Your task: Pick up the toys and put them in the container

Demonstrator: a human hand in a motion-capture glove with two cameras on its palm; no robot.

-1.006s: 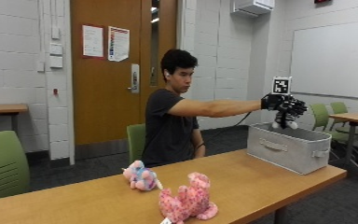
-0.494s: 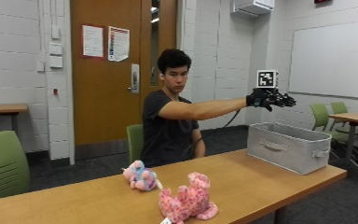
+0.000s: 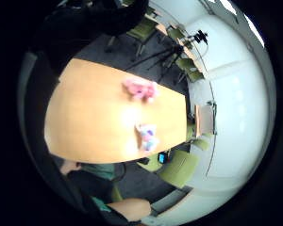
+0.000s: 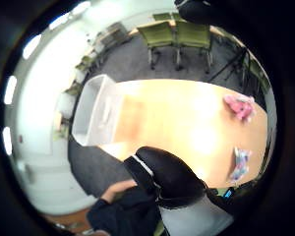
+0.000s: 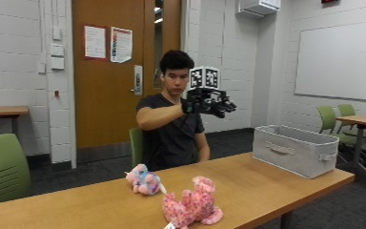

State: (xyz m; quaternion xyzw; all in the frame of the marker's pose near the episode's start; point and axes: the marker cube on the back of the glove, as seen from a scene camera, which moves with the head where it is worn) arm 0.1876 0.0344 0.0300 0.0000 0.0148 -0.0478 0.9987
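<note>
With the black-gloved right hand (image 5: 207, 102) raised, fingers spread and empty, the soft, light pink spotted plush toy (image 5: 192, 208) on the wooden surface (image 5: 259, 183) is judged best grasped around its squashy middle.

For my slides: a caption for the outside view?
Gloved right hand raised above table, two plush toys waiting, container at far end.

Pink spotted plush toy (image 5: 192, 208) at near table edge; smaller pink-blue plush (image 5: 144, 181) just behind-left; grey fabric container (image 5: 294, 150) far right.
</note>
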